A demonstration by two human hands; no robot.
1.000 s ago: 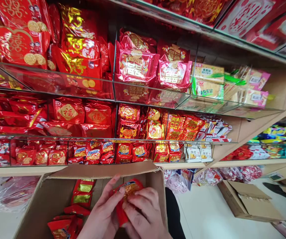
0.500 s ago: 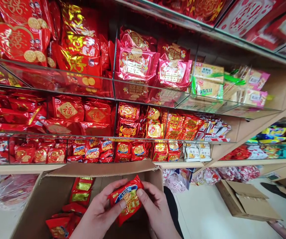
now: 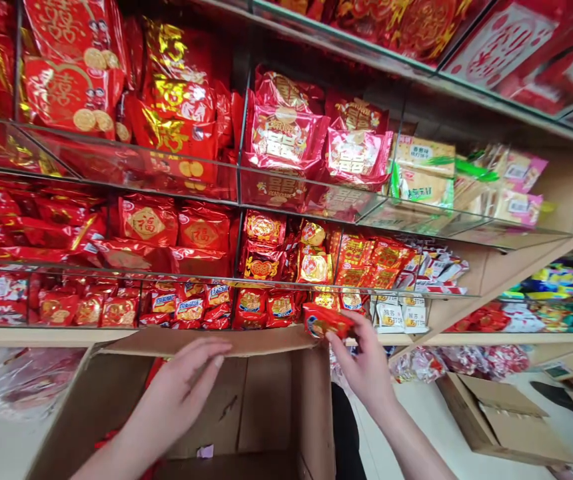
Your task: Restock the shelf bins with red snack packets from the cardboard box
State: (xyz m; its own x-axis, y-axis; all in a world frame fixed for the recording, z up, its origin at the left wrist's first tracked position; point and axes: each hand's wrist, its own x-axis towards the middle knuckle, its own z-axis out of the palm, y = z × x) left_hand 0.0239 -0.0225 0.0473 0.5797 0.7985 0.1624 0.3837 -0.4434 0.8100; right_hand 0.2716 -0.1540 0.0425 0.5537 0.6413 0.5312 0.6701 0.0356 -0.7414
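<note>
Here the right hand (image 3: 366,363) pinches a red snack packet (image 3: 327,321) near the shelf (image 3: 206,335); the left hand (image 3: 184,383) hovers over the cardboard box (image 3: 311,400), fingers loosely spread and holding nothing.

Snack shop: glass-front shelves (image 3: 41,336) crammed w/ red snack packs (image 3: 286,137), cardboard stock box (image 3: 266,407) below.

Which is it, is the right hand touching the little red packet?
Touching. Head view: the right hand pinches the little red packet with its fingers.
</note>
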